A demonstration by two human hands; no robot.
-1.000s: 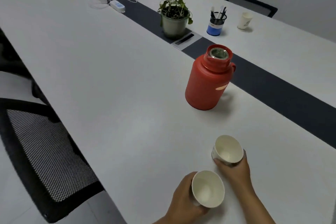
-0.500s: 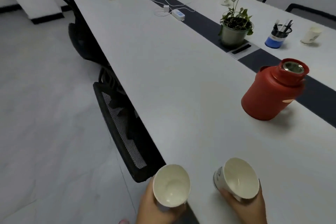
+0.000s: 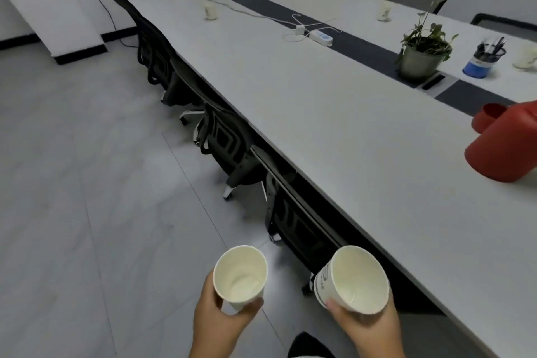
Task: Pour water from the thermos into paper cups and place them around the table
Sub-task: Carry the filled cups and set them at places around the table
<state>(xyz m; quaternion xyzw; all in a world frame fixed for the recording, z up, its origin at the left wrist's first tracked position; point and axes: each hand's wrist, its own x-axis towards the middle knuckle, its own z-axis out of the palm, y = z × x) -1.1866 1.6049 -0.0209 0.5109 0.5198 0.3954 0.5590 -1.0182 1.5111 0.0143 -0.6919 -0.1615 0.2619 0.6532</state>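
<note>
Wide bare surface (image 3: 334, 113) ahead; blocked only by red thermos (image 3: 502, 151) right, chairs (image 3: 229, 142) lining the near edge.

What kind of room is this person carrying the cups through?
Most likely an office meeting room: a long white conference table, mesh office chairs tucked along it, and paper cups set out at the seats.

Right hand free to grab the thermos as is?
Probably not. The right hand has its fingers wrapped around a paper cup, held off the table edge. The thermos stands unobstructed farther along the table; the cup must be put down first.
</note>
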